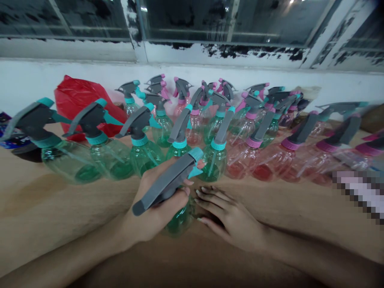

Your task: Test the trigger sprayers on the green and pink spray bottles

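My left hand (162, 200) is closed around the neck of a green spray bottle (178, 220) with a grey and turquoise trigger head. The bottle is close in front of me, and my fingers hide its collar. Just to the right, my right hand (231, 216) lies palm down with fingers stretched out, their tips close to the bottle. Whether they touch it I cannot tell. Beyond my hands stands a row of spray bottles, green with turquoise collars (213, 160) on the left and pink with magenta collars (264, 164) on the right.
More spray bottles (220, 116) stand crowded behind the front row. A red plastic bag (81, 100) sits at the back left, with a dark blue packet (18, 138) at the far left. The wooden table (60, 216) meets a white wall below windows (192, 24).
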Action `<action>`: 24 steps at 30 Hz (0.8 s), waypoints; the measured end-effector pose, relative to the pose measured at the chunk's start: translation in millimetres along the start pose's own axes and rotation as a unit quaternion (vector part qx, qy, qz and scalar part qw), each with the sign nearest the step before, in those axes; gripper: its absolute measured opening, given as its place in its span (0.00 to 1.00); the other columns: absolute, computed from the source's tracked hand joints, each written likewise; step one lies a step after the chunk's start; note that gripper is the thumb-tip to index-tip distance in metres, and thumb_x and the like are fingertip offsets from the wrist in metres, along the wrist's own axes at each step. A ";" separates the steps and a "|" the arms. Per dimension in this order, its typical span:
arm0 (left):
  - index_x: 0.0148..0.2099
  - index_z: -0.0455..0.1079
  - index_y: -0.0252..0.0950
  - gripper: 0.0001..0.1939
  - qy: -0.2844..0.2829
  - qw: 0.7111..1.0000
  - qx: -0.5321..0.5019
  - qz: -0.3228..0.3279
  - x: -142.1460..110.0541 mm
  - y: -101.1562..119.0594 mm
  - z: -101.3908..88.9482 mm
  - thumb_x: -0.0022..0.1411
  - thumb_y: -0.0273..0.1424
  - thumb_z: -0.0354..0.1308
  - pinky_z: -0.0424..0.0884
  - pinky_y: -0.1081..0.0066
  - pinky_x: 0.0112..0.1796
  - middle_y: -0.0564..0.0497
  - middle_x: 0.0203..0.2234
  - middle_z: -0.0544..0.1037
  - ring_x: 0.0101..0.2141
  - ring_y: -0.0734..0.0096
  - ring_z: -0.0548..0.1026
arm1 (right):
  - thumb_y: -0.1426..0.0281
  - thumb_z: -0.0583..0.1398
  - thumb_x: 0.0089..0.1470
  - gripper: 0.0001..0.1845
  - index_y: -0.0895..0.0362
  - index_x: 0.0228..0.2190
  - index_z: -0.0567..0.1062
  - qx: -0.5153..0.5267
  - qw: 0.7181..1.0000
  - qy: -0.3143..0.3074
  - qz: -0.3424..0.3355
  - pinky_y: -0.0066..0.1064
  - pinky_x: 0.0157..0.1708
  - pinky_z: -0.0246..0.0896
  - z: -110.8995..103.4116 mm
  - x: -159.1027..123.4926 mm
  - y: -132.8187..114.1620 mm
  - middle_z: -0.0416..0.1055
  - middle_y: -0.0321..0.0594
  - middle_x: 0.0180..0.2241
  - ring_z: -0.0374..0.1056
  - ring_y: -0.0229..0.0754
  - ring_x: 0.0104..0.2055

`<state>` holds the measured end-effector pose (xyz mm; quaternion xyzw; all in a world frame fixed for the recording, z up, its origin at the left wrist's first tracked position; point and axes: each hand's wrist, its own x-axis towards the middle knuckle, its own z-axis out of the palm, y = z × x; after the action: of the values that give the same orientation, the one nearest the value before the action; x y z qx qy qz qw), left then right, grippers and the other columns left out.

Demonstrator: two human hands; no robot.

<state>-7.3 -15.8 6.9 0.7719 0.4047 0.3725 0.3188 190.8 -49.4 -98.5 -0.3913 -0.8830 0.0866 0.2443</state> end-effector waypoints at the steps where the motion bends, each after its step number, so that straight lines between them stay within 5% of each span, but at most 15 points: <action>1: 0.29 0.63 0.41 0.03 -0.002 1.000 -0.003 -0.001 0.2 0.3 -0.3 0.52 0.26 0.52 0.70 0.70 0.31 0.55 0.26 0.70 0.27 0.69 0.70 | 0.67 0.55 0.60 0.19 0.60 0.51 0.70 0.001 1.000 -0.001 0.001 0.41 0.59 0.55 0.1 -0.1 0.1 0.69 0.43 0.54 0.59 0.44 0.59; 16: 0.32 0.64 0.42 0.07 -0.026 0.999 -0.016 -0.022 2.4 3.0 -3.5 0.49 0.26 0.52 0.72 0.68 0.32 0.55 0.26 0.72 0.29 0.65 0.73 | 0.67 0.55 0.60 0.19 0.59 0.51 0.71 0.003 1.000 0.007 0.000 0.42 0.59 0.56 -0.1 0.9 -0.1 0.69 0.43 0.53 0.60 0.44 0.58; 24: 0.30 0.62 0.41 0.04 -0.029 0.999 -0.013 -0.025 2.6 0.6 -4.2 0.49 0.27 0.51 0.66 0.72 0.21 0.56 0.22 0.69 0.20 0.72 0.66 | 0.66 0.54 0.61 0.19 0.61 0.51 0.71 -0.008 1.000 0.005 -0.002 0.41 0.59 0.56 0.9 -0.3 1.0 0.69 0.43 0.53 0.60 0.45 0.59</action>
<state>-9.6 -13.0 10.4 0.7679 0.4099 0.3467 0.3495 191.2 -49.0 -99.7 -0.3920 -0.8831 0.0774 0.2461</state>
